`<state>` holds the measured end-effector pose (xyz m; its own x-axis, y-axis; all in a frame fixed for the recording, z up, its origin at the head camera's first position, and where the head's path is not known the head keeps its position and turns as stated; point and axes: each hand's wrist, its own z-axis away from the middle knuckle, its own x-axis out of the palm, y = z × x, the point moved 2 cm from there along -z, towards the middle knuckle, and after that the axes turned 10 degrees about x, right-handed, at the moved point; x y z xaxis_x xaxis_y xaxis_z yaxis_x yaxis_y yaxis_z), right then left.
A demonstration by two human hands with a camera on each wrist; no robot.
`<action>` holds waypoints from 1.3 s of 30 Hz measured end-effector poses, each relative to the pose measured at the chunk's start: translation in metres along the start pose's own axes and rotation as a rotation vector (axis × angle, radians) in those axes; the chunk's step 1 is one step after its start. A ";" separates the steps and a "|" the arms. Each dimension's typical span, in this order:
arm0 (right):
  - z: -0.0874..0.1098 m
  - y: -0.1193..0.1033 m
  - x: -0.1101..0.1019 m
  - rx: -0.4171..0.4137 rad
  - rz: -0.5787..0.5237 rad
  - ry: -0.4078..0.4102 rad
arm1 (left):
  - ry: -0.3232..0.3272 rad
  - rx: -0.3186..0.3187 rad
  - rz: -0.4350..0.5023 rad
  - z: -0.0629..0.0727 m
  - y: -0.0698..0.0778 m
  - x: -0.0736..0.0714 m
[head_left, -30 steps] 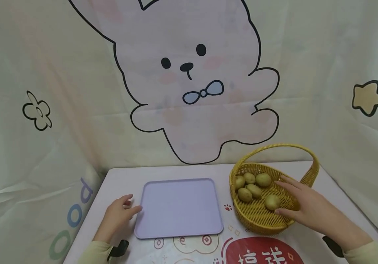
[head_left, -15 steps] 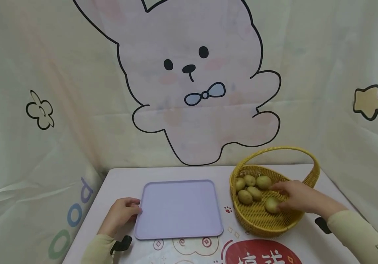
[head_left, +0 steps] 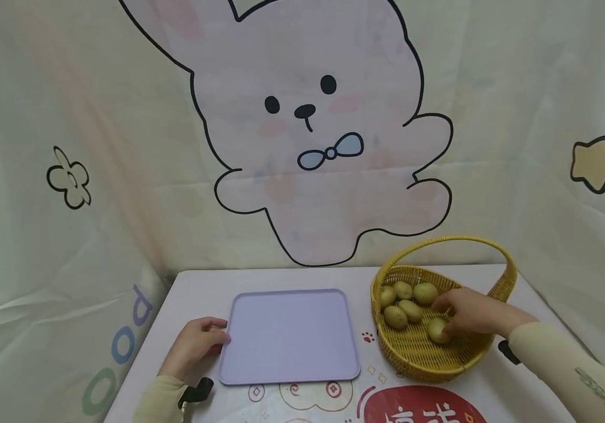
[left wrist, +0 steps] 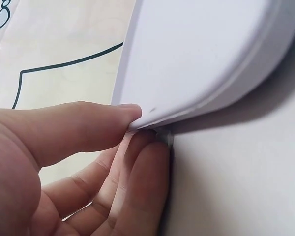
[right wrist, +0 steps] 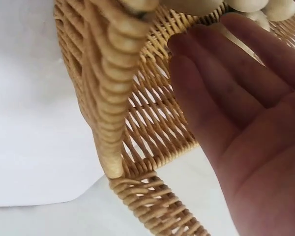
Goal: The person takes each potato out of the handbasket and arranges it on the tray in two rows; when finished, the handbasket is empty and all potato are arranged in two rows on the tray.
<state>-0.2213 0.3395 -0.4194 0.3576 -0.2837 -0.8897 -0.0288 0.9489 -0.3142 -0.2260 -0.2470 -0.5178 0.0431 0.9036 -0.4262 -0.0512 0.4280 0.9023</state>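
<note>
A pale lilac tray (head_left: 289,338) lies flat on the table. My left hand (head_left: 194,346) pinches its left edge; in the left wrist view the thumb (left wrist: 83,129) rests on the rim and curled fingers (left wrist: 146,189) sit under it. To the right stands a yellow wicker basket (head_left: 413,358) with several potatoes (head_left: 410,311) grouped at its far left. My right hand (head_left: 474,311) reaches into the basket, its thumb beside a separate potato (head_left: 437,331). In the right wrist view its palm and loosely bent fingers (right wrist: 236,73) show nothing held; the thumb is hidden there.
The basket's arched handle (head_left: 453,238) rises over it, and the right forearm passes by its right end. A white table (head_left: 202,288) with a red printed patch (head_left: 419,405) lies beneath. Behind hangs a curtain (head_left: 175,235) with a cartoon animal.
My left hand has come to the tray's edge and taken hold of it. The right hand has moved lower into the basket, its fingers bending more around the separate potato.
</note>
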 end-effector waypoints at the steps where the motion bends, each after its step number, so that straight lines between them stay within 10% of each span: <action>1: -0.001 0.000 0.001 0.009 0.003 -0.002 | 0.000 0.003 0.005 0.000 -0.001 0.000; 39: -0.012 -0.007 0.007 0.036 0.050 -0.037 | -0.001 0.006 0.000 -0.001 -0.003 0.001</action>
<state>-0.2301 0.3289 -0.4273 0.3912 -0.2308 -0.8909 -0.0146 0.9664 -0.2568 -0.2269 -0.2470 -0.5206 0.0445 0.9036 -0.4261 -0.0451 0.4279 0.9027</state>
